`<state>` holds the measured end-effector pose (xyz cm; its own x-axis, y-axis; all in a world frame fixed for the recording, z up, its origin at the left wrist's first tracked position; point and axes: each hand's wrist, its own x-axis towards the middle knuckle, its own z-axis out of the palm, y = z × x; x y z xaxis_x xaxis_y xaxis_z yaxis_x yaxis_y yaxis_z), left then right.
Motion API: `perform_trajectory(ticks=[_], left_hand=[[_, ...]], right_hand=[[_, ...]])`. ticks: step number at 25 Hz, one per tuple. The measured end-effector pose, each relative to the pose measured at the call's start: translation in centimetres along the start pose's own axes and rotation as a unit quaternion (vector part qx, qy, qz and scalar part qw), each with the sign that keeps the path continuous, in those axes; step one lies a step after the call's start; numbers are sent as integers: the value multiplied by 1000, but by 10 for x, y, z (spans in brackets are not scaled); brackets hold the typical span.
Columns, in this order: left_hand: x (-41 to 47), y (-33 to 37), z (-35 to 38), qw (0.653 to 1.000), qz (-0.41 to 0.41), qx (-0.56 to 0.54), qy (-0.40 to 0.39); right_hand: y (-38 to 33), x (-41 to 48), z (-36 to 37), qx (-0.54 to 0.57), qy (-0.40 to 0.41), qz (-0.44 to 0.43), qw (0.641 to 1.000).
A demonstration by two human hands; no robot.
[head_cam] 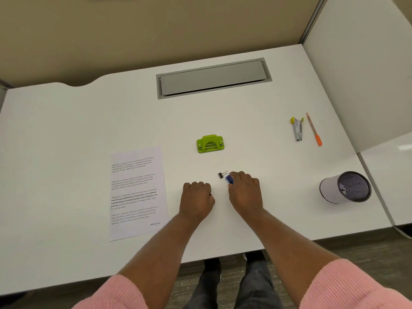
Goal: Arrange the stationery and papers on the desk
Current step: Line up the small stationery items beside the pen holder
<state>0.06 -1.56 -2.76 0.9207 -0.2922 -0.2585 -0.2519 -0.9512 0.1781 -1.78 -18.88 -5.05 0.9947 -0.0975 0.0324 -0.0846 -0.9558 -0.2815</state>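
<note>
White desk with grey hatch; beige partition behind.

White desk held printed sheet, green hole punch, binder clip, stapler, orange pen, tipped mesh cup.

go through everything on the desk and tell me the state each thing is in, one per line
Printed sheet: flat, face up.
Hole punch: upright.
Black binder clip: lying loose.
Blue item: in right hand.
Left hand: fisted.
Stapler: closed.
Orange pen: capped.
Mesh pen cup: tipped over.
</note>
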Motion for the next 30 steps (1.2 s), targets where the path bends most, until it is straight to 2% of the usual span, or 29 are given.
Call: perform_trajectory(ticks=[9, 16, 25, 30], left_hand=[[24, 41, -35, 997, 34, -19, 62], [66, 100, -73, 989, 71, -46, 120], [128, 190, -82, 986, 110, -47, 117], [166, 221, -72, 987, 109, -45, 106]], right_hand=[[18, 10, -44, 10, 17, 40, 999], [62, 34, -93, 4, 49, 62, 997], [151, 73, -127, -26, 58, 86, 994], [191, 103, -129, -25, 28, 113, 993]])
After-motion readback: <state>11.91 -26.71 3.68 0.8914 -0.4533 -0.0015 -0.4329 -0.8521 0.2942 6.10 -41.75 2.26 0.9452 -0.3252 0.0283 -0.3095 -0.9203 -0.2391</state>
